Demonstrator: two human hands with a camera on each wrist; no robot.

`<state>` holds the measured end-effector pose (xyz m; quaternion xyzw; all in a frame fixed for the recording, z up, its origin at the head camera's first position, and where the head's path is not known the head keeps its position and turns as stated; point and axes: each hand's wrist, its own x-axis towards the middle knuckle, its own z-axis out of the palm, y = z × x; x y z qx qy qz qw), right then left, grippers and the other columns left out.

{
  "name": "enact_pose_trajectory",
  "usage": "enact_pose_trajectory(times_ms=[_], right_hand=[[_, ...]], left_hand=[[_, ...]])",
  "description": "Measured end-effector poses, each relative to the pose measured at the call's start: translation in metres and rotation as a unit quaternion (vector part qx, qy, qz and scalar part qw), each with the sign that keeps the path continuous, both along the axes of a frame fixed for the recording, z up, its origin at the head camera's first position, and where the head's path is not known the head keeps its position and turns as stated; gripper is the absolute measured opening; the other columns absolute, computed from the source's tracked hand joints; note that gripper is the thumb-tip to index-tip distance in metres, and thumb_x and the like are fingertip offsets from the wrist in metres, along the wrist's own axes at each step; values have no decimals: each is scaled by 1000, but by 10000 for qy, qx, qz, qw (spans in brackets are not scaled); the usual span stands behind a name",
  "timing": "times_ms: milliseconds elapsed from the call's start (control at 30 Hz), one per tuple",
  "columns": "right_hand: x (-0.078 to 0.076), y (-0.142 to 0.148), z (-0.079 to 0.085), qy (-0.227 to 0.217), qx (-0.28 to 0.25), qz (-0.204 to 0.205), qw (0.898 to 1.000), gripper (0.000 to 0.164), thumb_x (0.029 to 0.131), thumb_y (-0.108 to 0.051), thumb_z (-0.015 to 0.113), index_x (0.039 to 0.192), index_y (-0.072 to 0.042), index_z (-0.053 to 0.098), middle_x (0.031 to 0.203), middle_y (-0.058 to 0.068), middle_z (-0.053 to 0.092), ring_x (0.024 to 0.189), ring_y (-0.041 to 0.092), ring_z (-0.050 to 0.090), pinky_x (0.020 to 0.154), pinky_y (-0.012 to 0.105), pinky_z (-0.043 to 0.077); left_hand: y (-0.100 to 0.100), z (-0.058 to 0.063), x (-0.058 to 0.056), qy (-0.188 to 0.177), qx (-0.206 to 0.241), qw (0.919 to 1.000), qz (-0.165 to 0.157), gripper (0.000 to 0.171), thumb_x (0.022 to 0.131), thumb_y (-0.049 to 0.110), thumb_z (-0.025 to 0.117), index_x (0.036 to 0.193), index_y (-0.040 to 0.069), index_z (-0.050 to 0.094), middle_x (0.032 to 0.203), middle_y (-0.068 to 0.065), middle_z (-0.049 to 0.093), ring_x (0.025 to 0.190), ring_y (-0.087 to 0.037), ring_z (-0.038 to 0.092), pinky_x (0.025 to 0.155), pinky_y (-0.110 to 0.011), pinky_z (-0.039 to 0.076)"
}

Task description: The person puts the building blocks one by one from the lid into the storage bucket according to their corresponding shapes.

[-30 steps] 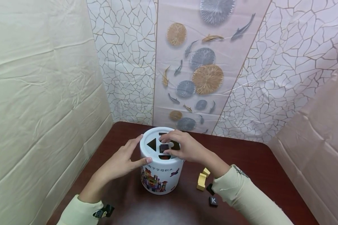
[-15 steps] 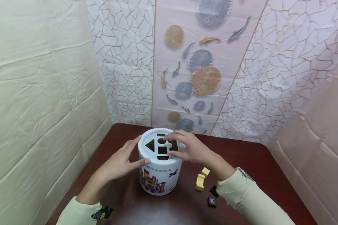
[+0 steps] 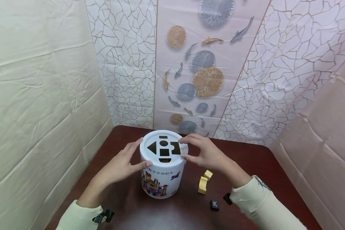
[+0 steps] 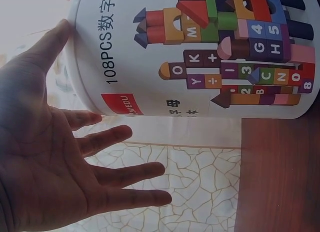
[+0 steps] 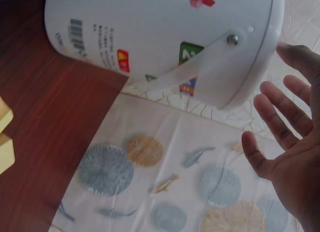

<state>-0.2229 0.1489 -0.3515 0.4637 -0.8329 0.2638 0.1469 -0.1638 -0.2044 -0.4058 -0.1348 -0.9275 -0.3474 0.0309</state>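
Observation:
A white block bucket with printed toy blocks on its side stands on the table. Its lid has cut-outs: a triangle, a circle, a square and other shapes. My left hand rests on the lid's left rim, thumb in front and fingers spread; in the left wrist view the thumb touches the rim. By the lid's right edge is my right hand, fingers loosely bent, nothing held. Right of the bucket lie a yellow arched block, a smaller yellow block and a black block marked K.
The dark red-brown table is enclosed by cloth-covered walls. A patterned backdrop with fish hangs behind it. A clear carrying handle hangs along the bucket's side in the right wrist view.
One second ago my right hand pinched a dark block over the lid's square opening. The block is out of sight now, and that hand has drawn back right. My left hand stays on the rim.

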Motion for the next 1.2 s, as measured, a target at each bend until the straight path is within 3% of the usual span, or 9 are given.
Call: enact_pose_trajectory(times_ms=[133, 467, 1033, 1200], right_hand=[[1, 10, 0, 51, -44, -80, 9999, 46, 92, -17, 93, 134, -10, 76, 134, 0, 75, 126, 21, 71, 106, 47, 61], [7, 45, -8, 112, 61, -545, 9984, 50, 91, -23, 94, 136, -21, 74, 135, -5, 74, 125, 16, 72, 105, 43, 61], [14, 82, -26, 318, 50, -871, 9957, 54, 87, -18, 96, 136, -17, 74, 128, -2, 77, 115, 20, 76, 97, 38, 62], [16, 91, -31, 313, 32, -994, 9945, 54, 87, -18, 97, 136, -17, 75, 129, -2, 77, 116, 16, 75, 97, 39, 62]], left_hand=[[0, 1, 0, 1, -4, 10000, -18, 112, 94, 77, 73, 178, 26, 21, 178, -18, 35, 162, -47, 41, 121, -77, 42], [0, 0, 0, 9, -28, 10000, -37, 112, 94, 78, 72, 179, 26, 21, 177, -19, 35, 161, -47, 41, 121, -77, 42], [1, 0, -1, 130, -129, 9998, 17, 110, 94, 78, 72, 178, 25, 24, 177, -19, 37, 162, -52, 36, 120, -82, 38], [1, 0, 0, 98, -143, 9998, 56, 111, 93, 79, 72, 178, 25, 24, 178, -18, 37, 162, -52, 35, 120, -83, 38]])
